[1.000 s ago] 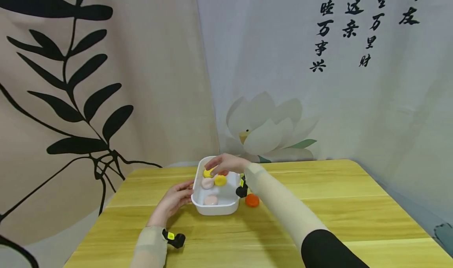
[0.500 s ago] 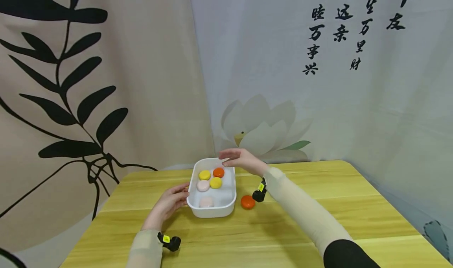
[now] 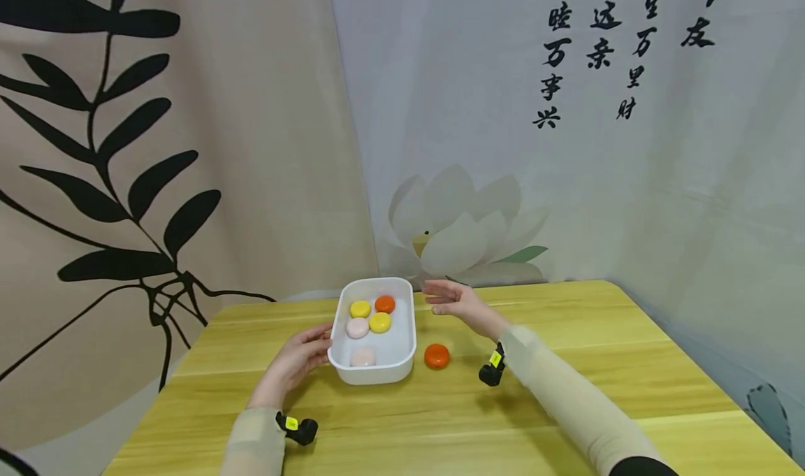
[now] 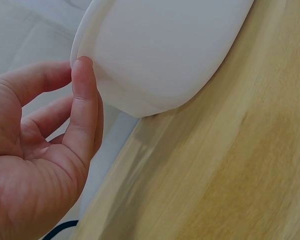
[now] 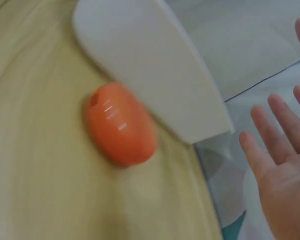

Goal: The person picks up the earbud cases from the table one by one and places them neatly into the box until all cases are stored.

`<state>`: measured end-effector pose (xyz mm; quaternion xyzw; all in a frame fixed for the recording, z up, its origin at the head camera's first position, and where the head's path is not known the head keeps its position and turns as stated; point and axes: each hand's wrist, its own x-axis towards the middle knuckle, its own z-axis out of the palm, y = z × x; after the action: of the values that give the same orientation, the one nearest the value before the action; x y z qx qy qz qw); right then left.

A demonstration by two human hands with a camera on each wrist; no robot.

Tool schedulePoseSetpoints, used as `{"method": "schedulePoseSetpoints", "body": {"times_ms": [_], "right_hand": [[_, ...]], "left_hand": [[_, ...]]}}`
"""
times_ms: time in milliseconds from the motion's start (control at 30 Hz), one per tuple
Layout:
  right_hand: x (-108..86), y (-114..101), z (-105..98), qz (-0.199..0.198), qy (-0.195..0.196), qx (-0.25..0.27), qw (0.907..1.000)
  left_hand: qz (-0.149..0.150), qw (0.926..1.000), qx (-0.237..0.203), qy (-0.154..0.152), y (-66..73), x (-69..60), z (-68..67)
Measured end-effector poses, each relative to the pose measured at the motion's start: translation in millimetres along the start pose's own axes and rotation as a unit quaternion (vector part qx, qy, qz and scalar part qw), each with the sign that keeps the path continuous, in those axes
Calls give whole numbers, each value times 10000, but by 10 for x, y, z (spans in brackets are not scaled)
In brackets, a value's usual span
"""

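Note:
A white plastic tray stands on the table, holding yellow pieces, an orange piece and pale pink pieces, all smooth and rounded. My left hand is at its left side. In the left wrist view, fingertips touch the tray's rim and outer wall. To the right of the tray, another orange rounded piece lies on the wood; the right wrist view shows a small dark hole near its end. Beyond it my right hand hovers, fingers extended, holding nothing.
The wooden table reaches back to a printed curtain close behind the tray. Each forearm bears a black wrist camera, the left camera near the table surface.
My right hand has moved out from above the tray to its right, uncovering the orange piece inside. The left hand stays at the tray's side. The head view has shifted slightly.

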<state>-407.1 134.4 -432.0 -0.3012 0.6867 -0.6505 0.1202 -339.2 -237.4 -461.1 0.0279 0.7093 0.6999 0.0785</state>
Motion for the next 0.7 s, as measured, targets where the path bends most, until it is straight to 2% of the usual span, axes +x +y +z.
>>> {"method": "schedulePoseSetpoints", "body": {"times_ms": [233, 500, 700], "right_hand": [[-143, 233, -4, 220, -341, 263, 9988], [-226, 398, 1, 358, -754, 50, 9965], [-246, 458, 1, 714, -861, -155, 9936]], "left_hand": [[-31, 10000, -34, 28, 3, 2, -6], [-25, 10000, -55, -5, -7, 2, -14], [-39, 9999, -100, -26, -5, 1, -13]]}}
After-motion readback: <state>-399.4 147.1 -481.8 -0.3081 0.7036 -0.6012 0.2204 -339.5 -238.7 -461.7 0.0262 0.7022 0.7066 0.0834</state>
